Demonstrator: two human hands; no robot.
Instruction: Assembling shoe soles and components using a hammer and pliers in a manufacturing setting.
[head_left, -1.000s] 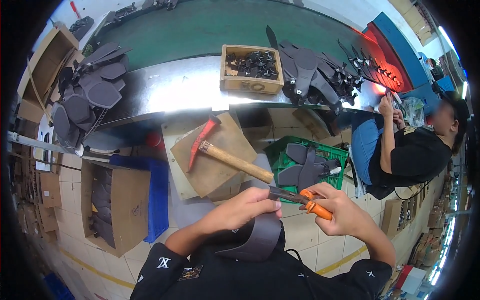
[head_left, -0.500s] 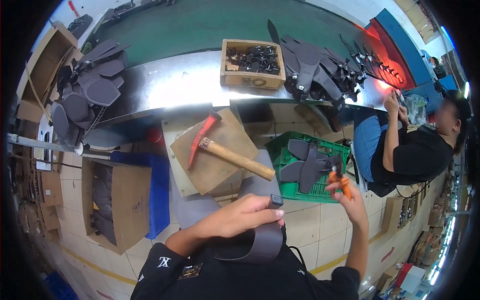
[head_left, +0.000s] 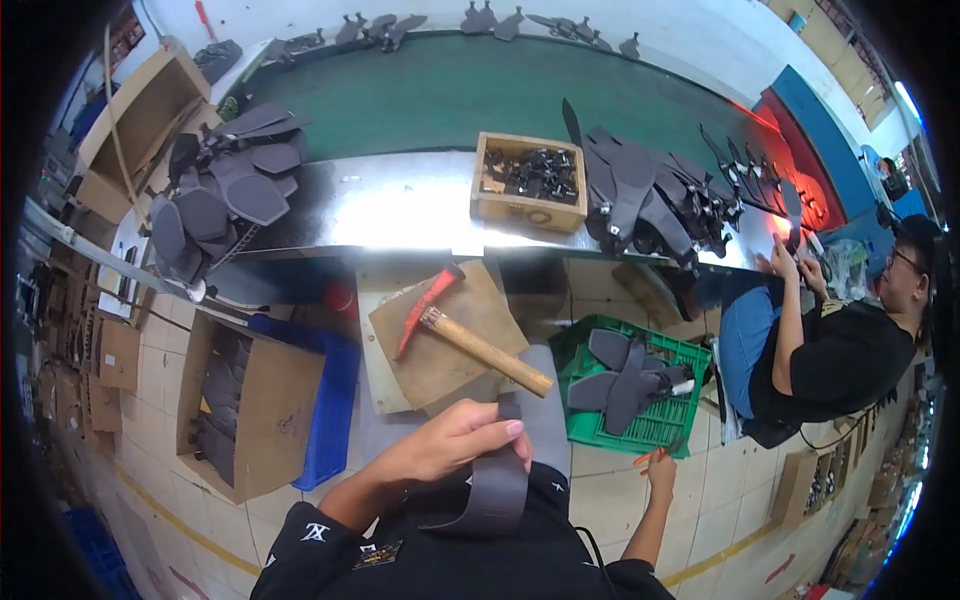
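Note:
In front of my body, my left hand [head_left: 462,438] is closed round the upper end of a dark grey curved flat strap [head_left: 498,492]. The strap bends down and toward me, its lower end against my dark shirt. Out to the right, my right hand [head_left: 658,470] grips orange-handled pliers [head_left: 646,459], seen small, near the front edge of the green crate [head_left: 648,434]. Beyond my left hand, a hammer [head_left: 478,345] with a red head and wooden handle lies on a brown board [head_left: 400,385]. Several dark grey flat pieces [head_left: 622,375] lie in the crate.
Ahead runs a metal-edged bench [head_left: 390,205] with a green belt [head_left: 400,110]. On it stand a wooden box [head_left: 525,215] of small black parts and piles of grey pieces [head_left: 250,190]. A cardboard box [head_left: 270,420] stands left; a seated co-worker [head_left: 840,340] works at right.
My right hand has moved down and slightly left with the pliers, toward the crate's near side. My left hand and the strap have shifted a little left. The view has tilted upward.

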